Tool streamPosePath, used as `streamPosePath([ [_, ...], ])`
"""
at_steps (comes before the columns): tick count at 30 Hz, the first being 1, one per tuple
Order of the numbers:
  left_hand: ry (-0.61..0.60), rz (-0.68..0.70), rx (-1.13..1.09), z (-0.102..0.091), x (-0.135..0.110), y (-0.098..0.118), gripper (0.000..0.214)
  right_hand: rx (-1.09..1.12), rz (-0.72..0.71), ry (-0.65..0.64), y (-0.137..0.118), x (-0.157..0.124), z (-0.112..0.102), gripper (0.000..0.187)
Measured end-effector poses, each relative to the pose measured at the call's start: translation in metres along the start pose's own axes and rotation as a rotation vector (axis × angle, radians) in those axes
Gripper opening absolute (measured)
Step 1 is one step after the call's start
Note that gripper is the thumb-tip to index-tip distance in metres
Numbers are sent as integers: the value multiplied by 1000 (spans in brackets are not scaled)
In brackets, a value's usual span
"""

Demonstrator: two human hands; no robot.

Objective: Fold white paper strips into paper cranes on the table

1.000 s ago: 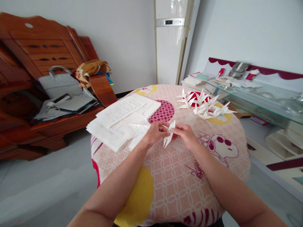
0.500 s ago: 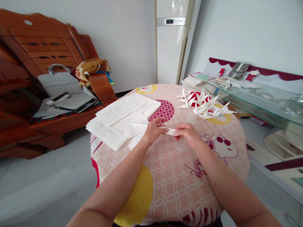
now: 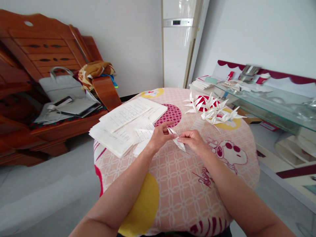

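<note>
A small piece of folded white paper (image 3: 178, 142) is pinched between my two hands, above the middle of the round table. My left hand (image 3: 161, 133) grips its upper left part with thumb and fingers. On the other side, my right hand (image 3: 193, 139) has thumb and index finger closed on its right edge. The paper slants, one point up to the left and another down to the right. Several white folded paper cranes (image 3: 213, 110) lie in a group beyond my right hand. Left of my left hand rests a stack of written paper sheets (image 3: 123, 125).
A pink patterned cloth (image 3: 172, 184) covers the round table. At the left stands a wooden bench (image 3: 49, 49) bearing a grey bag (image 3: 58, 85) and a laptop-like flat item (image 3: 79, 107). A glass shelf (image 3: 276, 108) runs along the right, near the table's edge.
The folded paper has turned from a nearly level strip to a slanted, pointed shape. My right hand has shifted slightly left, closer to my left hand.
</note>
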State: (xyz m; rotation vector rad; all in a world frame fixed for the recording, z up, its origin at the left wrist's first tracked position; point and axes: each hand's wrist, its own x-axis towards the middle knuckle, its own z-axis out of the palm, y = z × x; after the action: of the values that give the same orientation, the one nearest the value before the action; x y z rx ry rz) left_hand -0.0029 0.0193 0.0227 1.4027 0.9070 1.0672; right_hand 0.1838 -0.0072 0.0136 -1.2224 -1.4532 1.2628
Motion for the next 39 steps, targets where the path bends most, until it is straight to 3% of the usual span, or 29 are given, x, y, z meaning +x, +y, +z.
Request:
streamPosePath([
  [3,32,0,-110,2,-1,3,72,25,-19,41,-1,-1,3,16],
  [11,40,18,-38,1,-4,12,61,118,34,-75,-6,-4,8,17],
  [32,148,-25,-121,-3,0,3,51,143,139,-143,-12,-7,7,17],
  [36,327,95,36,-7,5,-2,39,145,212,-77,-7,-4,5,16],
  [39,279,155,221,-3,2,-4,26,143,276,-6,-1,-2,7,15],
])
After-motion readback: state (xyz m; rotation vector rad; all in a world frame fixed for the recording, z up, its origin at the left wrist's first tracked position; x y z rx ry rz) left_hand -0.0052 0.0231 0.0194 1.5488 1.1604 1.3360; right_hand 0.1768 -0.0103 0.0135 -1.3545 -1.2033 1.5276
